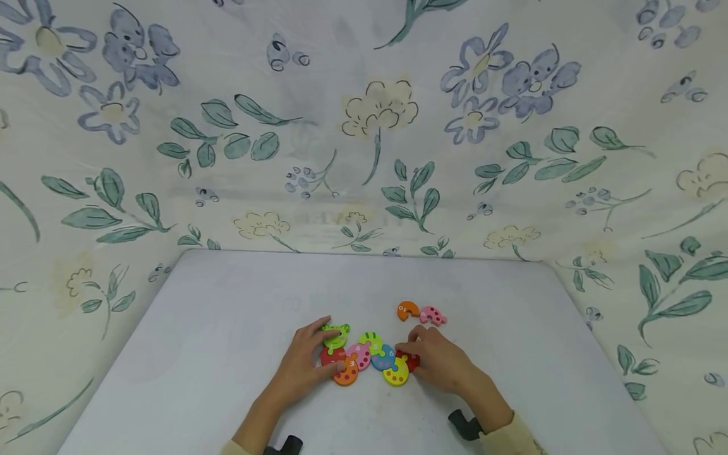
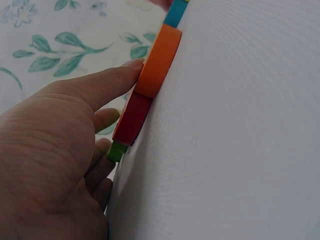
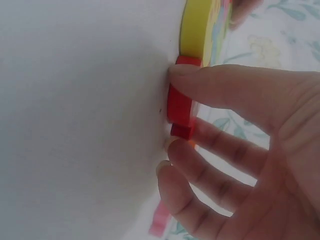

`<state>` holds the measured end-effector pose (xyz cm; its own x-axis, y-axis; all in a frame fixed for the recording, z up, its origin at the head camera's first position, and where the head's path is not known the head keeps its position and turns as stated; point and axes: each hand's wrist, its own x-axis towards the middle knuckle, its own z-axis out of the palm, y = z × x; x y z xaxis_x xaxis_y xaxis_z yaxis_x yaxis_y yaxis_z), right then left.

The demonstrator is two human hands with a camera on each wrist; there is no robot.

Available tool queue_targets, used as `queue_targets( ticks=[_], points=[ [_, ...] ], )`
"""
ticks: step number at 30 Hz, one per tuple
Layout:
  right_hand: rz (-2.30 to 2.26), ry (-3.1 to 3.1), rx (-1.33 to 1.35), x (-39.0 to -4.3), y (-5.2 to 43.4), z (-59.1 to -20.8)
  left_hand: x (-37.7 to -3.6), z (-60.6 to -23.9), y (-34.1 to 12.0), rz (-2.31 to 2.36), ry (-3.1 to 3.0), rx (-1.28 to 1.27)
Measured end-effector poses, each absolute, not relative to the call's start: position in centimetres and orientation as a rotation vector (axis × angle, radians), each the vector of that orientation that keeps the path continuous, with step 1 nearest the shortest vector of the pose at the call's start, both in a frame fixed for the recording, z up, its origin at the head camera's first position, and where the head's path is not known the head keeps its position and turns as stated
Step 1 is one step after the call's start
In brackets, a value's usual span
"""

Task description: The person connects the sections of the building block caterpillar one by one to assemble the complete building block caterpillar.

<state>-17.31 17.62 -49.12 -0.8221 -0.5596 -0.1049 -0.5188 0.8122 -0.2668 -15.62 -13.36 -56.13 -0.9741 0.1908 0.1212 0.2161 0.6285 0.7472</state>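
Hands sit nearest, one at each end of a chain of flat puzzle pieces (image 1: 370,357) on the white table (image 1: 227,328). The left hand (image 1: 304,363) rests with fairly straight fingers on the left end, thumb tip touching the edge of the orange piece (image 2: 159,60), with a dark red piece (image 2: 132,120) and a bit of green beside the fingers. The right hand (image 1: 440,360) pinches the red piece (image 3: 179,105) at the right end, thumb on one edge, fingers curled past the other; it touches the yellow piece (image 3: 197,25).

The chain's long axis runs left to right between the hands, wavy, its green frog-like head (image 1: 337,333) pointing left and away. The right hand is nearer the open end.

Farther off, just beyond the right hand, lie a loose orange curved piece (image 1: 407,310) and a pink spotted piece (image 1: 433,315), touching each other, apart from the chain. A flowered cloth (image 1: 364,126) rises behind.
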Motion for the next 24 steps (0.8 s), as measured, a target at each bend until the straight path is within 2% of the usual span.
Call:
queue_targets(
  ticks=[14, 19, 24],
  points=[
    [-0.488, 2.747, -0.651, -18.1, 18.3, -48.7, -15.6, -56.0, -13.2, -1.331, -2.808, -0.340],
    [-0.703, 2.809, -0.513, -19.4, 19.9, -47.9, -15.6, -55.9, -13.3, -1.342, -2.826, -0.330],
    [-0.674, 2.964, -0.517, -21.2, 21.4, -48.1, -15.6, -55.7, -13.4, -1.362, -2.828, -0.318]
  ],
)
